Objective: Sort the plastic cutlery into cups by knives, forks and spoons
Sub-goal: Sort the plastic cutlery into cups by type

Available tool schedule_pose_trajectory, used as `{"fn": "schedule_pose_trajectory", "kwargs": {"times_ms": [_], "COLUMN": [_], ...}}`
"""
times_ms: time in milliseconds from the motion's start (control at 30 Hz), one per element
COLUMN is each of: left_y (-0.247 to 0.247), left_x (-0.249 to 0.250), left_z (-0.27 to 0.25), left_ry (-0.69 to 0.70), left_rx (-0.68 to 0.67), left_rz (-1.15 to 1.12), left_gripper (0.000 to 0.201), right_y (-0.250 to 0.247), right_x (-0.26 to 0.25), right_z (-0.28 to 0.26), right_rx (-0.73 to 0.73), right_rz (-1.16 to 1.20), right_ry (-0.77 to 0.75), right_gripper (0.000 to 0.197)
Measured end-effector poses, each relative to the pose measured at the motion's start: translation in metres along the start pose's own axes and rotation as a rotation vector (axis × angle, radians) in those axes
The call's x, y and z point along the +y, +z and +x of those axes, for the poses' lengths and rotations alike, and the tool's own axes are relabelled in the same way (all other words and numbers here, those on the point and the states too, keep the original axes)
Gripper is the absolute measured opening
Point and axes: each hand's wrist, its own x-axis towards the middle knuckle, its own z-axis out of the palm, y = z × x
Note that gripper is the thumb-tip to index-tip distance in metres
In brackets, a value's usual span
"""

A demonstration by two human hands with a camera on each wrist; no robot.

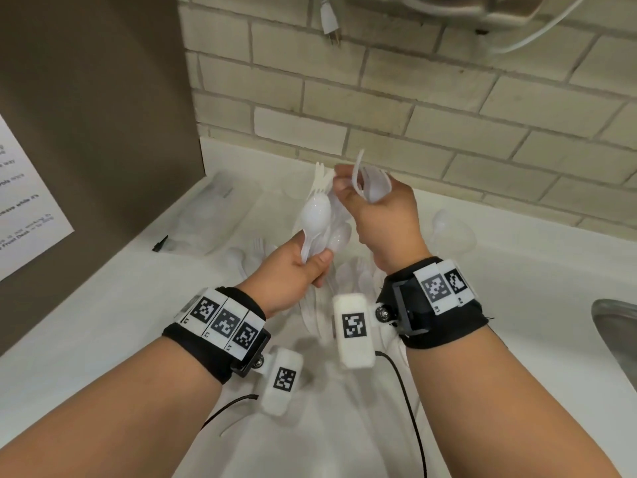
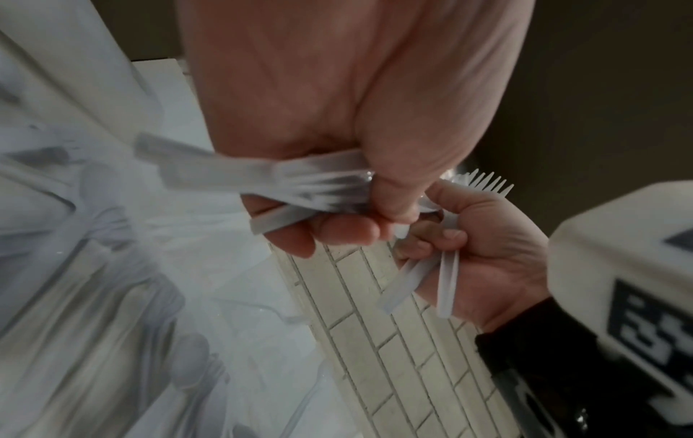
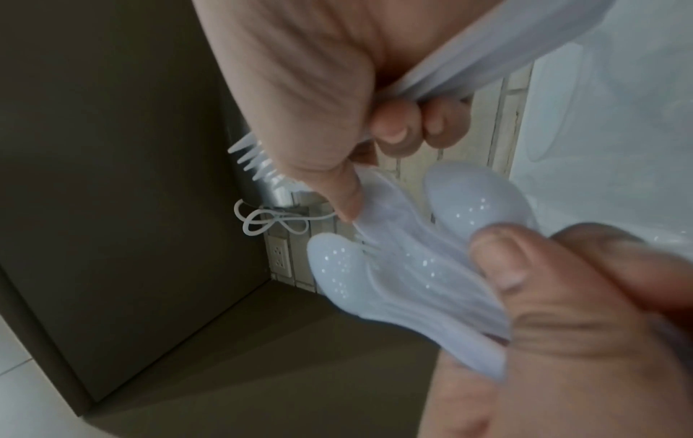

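My left hand (image 1: 312, 262) grips a mixed bundle of white plastic cutlery (image 1: 319, 215) by the handles, spoon bowls and fork tines pointing up. In the left wrist view the bundle's handles (image 2: 300, 183) stick out of the fist. My right hand (image 1: 344, 183) is just above and to the right. It holds a few white spoons (image 1: 377, 189) in its curled fingers, and its thumb and forefinger touch the top of the left bundle. The right wrist view shows the bundle's spoon bowls (image 3: 469, 195) and fork tines (image 3: 255, 160) under the right thumb (image 3: 337, 183). More cutlery (image 1: 348, 281) lies heaped on the white counter (image 1: 120, 322) below both hands.
A clear cup (image 1: 451, 232) with a spoon stands right of my hands, and clear plastic containers (image 1: 213, 215) lie at the left. A brown panel (image 1: 103, 115) bounds the left side, a tiled wall (image 1: 448, 115) the back. A steel sink (image 1: 617, 326) lies at the right edge.
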Motion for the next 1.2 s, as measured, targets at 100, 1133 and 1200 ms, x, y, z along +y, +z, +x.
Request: {"fn": "schedule_pose_trajectory", "kwargs": {"times_ms": [100,1133,1200], "left_y": [-0.001,0.004,0.004], "left_x": [0.004,0.011,0.010], "left_z": [-0.001,-0.008,-0.009], "left_ry": [0.002,0.150,0.165], "left_rx": [-0.031,-0.061,-0.072], "left_rz": [0.013,0.426,0.437], "left_gripper": [0.013,0.042,0.039], "right_y": [0.002,-0.028,-0.028], "right_x": [0.001,-0.010,-0.010], "right_z": [-0.003,0.004,0.002], "right_rx": [-0.064,-0.109,-0.156], "right_rz": [-0.060,-0.062,-0.097], "right_ry": [0.075,-0.146,-0.125], "right_gripper": [0.009,0.005,0.011]}}
